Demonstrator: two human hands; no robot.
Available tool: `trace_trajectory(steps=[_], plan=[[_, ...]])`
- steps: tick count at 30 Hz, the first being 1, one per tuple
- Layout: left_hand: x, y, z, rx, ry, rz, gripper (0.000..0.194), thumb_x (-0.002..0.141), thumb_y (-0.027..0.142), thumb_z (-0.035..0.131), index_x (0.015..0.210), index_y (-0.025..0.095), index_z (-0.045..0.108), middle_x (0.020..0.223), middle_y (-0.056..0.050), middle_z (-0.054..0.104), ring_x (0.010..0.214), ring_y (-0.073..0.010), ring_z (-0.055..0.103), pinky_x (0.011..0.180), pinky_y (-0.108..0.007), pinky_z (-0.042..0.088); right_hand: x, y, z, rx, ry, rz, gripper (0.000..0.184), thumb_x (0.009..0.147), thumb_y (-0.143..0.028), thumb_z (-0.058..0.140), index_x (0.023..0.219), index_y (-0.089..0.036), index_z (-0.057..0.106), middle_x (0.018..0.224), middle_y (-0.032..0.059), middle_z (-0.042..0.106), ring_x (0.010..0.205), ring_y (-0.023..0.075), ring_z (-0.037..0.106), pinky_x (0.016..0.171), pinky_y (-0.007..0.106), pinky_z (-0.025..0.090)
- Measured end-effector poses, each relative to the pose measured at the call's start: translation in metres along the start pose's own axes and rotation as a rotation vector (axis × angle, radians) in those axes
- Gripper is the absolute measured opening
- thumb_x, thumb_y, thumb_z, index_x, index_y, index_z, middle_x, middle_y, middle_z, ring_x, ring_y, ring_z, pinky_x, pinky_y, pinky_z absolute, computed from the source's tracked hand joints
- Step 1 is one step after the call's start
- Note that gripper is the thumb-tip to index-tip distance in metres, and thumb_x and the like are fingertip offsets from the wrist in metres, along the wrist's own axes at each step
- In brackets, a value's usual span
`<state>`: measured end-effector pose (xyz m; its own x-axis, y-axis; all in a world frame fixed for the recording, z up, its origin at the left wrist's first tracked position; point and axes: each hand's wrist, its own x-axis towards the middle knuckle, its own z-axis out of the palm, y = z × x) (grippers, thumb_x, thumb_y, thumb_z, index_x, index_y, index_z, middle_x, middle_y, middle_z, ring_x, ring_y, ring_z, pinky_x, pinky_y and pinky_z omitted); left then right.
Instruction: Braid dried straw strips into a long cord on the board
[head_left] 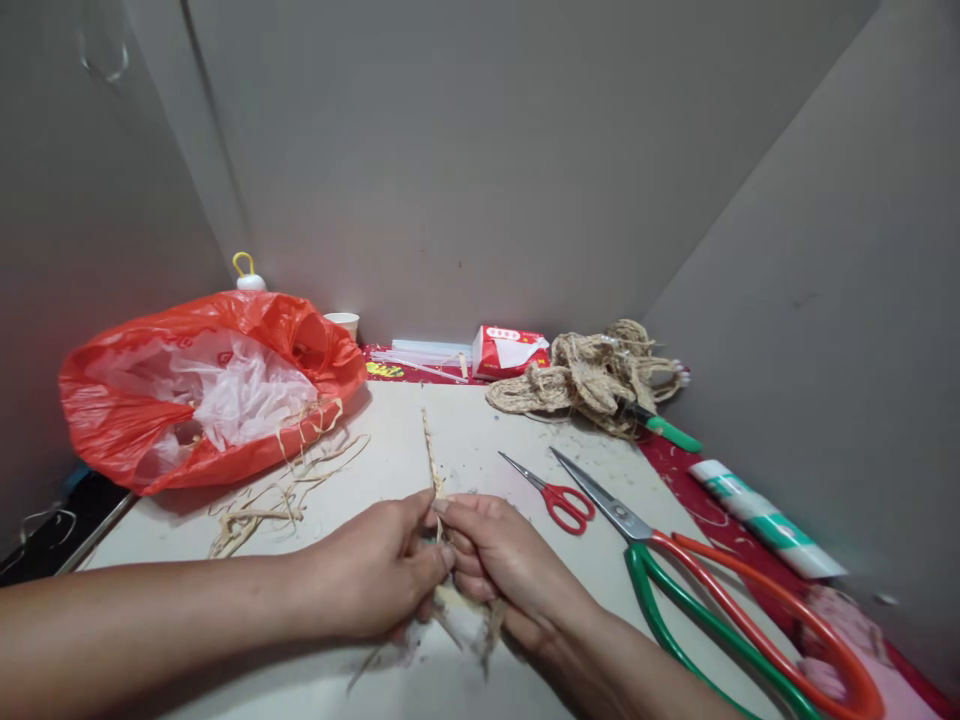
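Observation:
A thin braid of straw-coloured fibre (430, 440) runs away from me over the white board, and its near end sits between my two hands. My left hand (397, 560) pinches the braid from the left. From the right, my right hand (487, 550) has its thumb and fingers closed on the same spot, touching the left fingertips. Loose fibre ends (461, 620) hang below the hands, blurred in part. Left of the braid lie loose fibre strips (262, 515). Small red-handled scissors (566, 505) rest to the right of my right hand.
A red plastic bag (142, 450) with white plastic inside stands at left. Large shears (630, 530) with green and orange handles lie at right. Braided coils (592, 375), a green-handled knife (671, 433), a tissue pack (510, 352) and a paper cup (343, 322) sit farther back. Grey panels (450, 180) enclose the table.

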<state>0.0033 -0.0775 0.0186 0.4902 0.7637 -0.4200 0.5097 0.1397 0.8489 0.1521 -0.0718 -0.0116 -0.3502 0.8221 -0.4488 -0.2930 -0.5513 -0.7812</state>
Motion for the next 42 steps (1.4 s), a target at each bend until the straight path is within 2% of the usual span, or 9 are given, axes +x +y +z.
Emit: trace_trajectory(steps=[5,9,12,16,22,26,30,35,42], plan=[[0.005,-0.006,-0.027,-0.026,0.397,0.153,0.042,0.081,0.040,0.051,0.113,0.014,0.053,0.073,0.000,0.056,0.065,-0.0115,0.052,0.060,-0.023,0.040,0.004,0.002,-0.005,0.007,-0.108,0.012,0.024,0.070,-0.034,0.069,0.069,-0.014,0.055,0.038,-0.0145,0.022,0.033,0.0008,0.010,0.033,0.017,0.005],[0.024,-0.013,-0.017,-0.412,0.057,0.045,0.025,0.076,0.037,0.052,0.081,0.012,0.055,0.063,0.001,0.054,0.052,-0.0089,0.049,0.053,-0.023,0.037,0.005,0.003,-0.007,-0.028,-0.171,0.008,0.030,0.074,-0.040,0.067,0.066,-0.013,0.055,0.039,-0.0132,0.026,0.033,0.0000,0.010,0.032,0.017,0.005],[0.028,-0.011,-0.006,-0.520,-0.056,-0.032,0.024,0.075,0.038,0.051,0.065,0.017,0.047,0.050,0.006,0.045,0.036,-0.0057,0.035,0.040,-0.020,0.026,0.005,0.001,-0.009,-0.054,-0.168,0.018,0.035,0.073,-0.043,0.068,0.062,-0.014,0.052,0.038,-0.0137,0.024,0.032,-0.0003,0.010,0.032,0.017,0.006],[0.026,-0.011,-0.008,-0.476,-0.064,-0.033,0.020,0.075,0.035,0.053,0.068,0.017,0.049,0.046,0.010,0.033,0.035,-0.0041,0.018,0.038,-0.021,0.012,0.004,-0.002,-0.014,-0.064,-0.134,0.063,0.036,0.068,-0.043,0.073,0.065,-0.017,0.047,0.039,-0.0143,0.025,0.033,0.0000,0.012,0.032,0.016,0.007],[0.031,-0.022,-0.016,-0.083,-0.019,0.200,0.021,0.080,0.021,0.042,0.076,0.014,0.061,0.064,0.003,0.053,0.058,-0.0085,0.042,0.059,-0.020,0.034,0.004,-0.007,-0.022,-0.202,-0.150,0.118,0.037,0.069,-0.049,0.069,0.070,-0.018,0.051,0.035,-0.0149,0.027,0.031,0.0008,0.012,0.031,0.016,0.008],[0.033,-0.020,-0.017,0.203,0.087,0.250,0.024,0.077,0.016,0.038,0.075,0.016,0.062,0.069,0.001,0.059,0.066,-0.0117,0.049,0.066,-0.023,0.037,0.006,-0.009,-0.024,-0.320,-0.156,0.105,0.037,0.073,-0.052,0.065,0.070,-0.019,0.050,0.033,-0.0139,0.031,0.028,0.0019,0.014,0.031,0.018,0.010],[0.037,-0.016,-0.017,0.021,0.005,0.231,0.025,0.075,0.016,0.036,0.070,0.016,0.061,0.064,0.003,0.055,0.056,-0.0088,0.044,0.057,-0.020,0.035,0.006,-0.011,-0.025,-0.438,-0.148,0.057,0.035,0.077,-0.051,0.062,0.071,-0.018,0.053,0.036,-0.0129,0.029,0.031,0.0030,0.015,0.034,0.019,0.008],[0.040,-0.012,-0.017,-0.346,-0.070,-0.039,0.019,0.072,0.025,0.039,0.063,0.017,0.054,0.041,0.007,0.029,0.034,-0.0075,0.019,0.035,-0.023,0.014,0.005,-0.012,-0.027,-0.545,-0.131,-0.020,0.032,0.082,-0.048,0.057,0.072,-0.018,0.056,0.042,-0.0108,0.025,0.037,0.0053,0.016,0.039,0.021,0.013],[0.038,-0.008,-0.015,-0.399,-0.095,-0.079,0.021,0.075,0.032,0.046,0.060,0.018,0.050,0.039,0.009,0.027,0.031,-0.0056,0.014,0.033,-0.022,0.010,0.004,-0.012,-0.028,-0.743,-0.096,-0.161,0.021,0.086,-0.032,0.052,0.071,-0.018,0.055,0.066,-0.0005,0.050,0.060,0.0119,0.040,0.055,0.022,0.034]])
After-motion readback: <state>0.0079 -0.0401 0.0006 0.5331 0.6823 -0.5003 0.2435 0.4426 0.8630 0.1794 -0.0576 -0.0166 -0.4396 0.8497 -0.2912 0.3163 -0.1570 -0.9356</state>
